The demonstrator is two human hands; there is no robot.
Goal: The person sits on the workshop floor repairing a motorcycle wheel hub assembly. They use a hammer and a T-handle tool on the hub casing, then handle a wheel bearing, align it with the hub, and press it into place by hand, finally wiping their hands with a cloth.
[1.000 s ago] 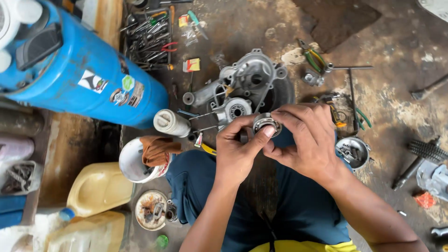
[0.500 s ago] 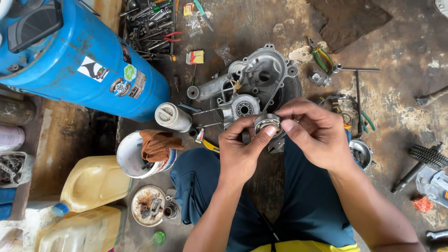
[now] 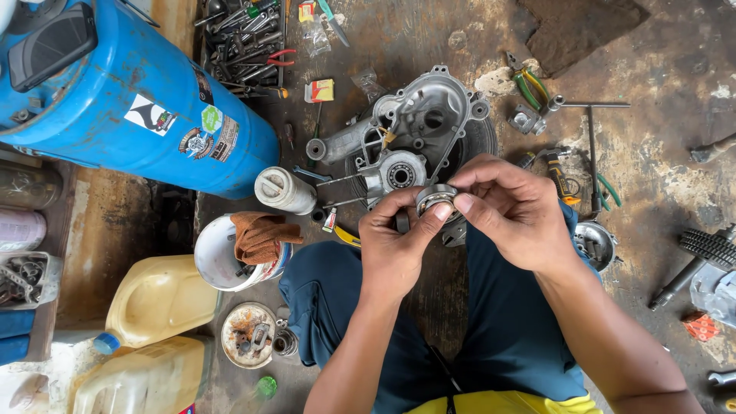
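Observation:
Both my hands hold a round steel bearing (image 3: 435, 197) between their fingertips, above my knees in blue trousers. My left hand (image 3: 395, 249) pinches its near rim with thumb and forefinger. My right hand (image 3: 514, 211) grips its right side from above. Just beyond the bearing, on the dirty concrete floor, lies a grey aluminium engine crankcase (image 3: 418, 134) with a second bearing seated in its centre.
A blue drum (image 3: 130, 100) lies at the left. A white cup with an orange rag (image 3: 238, 249), yellow jerrycans (image 3: 157, 303), a white canister (image 3: 284, 190), a tool pile (image 3: 249, 46), green pliers (image 3: 529, 84), a T-wrench (image 3: 590, 130) and a small metal bowl (image 3: 596, 244) surround me.
The view has shifted slightly, so the crankcase and drum sit higher and further right. My hands have kept hold of the bearing and turned it a little between the fingertips.

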